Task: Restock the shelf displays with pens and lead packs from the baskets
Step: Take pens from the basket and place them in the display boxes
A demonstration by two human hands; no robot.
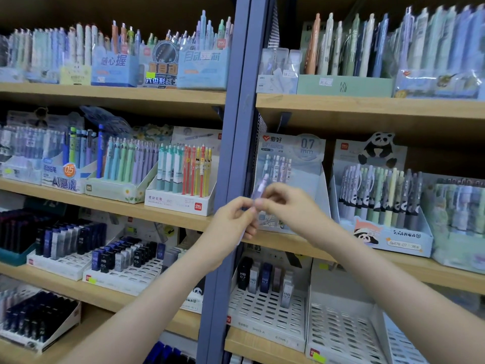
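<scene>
Both my hands meet in front of the blue shelf post. My left hand (232, 219) and my right hand (284, 203) pinch a pale lilac pen in a clear wrapper (261, 186), which sticks up tilted between them. Directly behind stands the 0.7 mm pen display box (294, 158), holding a few pens at its back. Below it, a white slotted lead-pack tray (267, 308) carries several HB 0.7 packs. The pen's lower end is hidden by my fingers.
A panda pen display (380, 203) stands to the right. Left of the blue post (231, 153) are pen boxes (181, 177) and lead-pack trays (123, 266). An empty white tray (343, 327) sits at the lower right. No basket is in view.
</scene>
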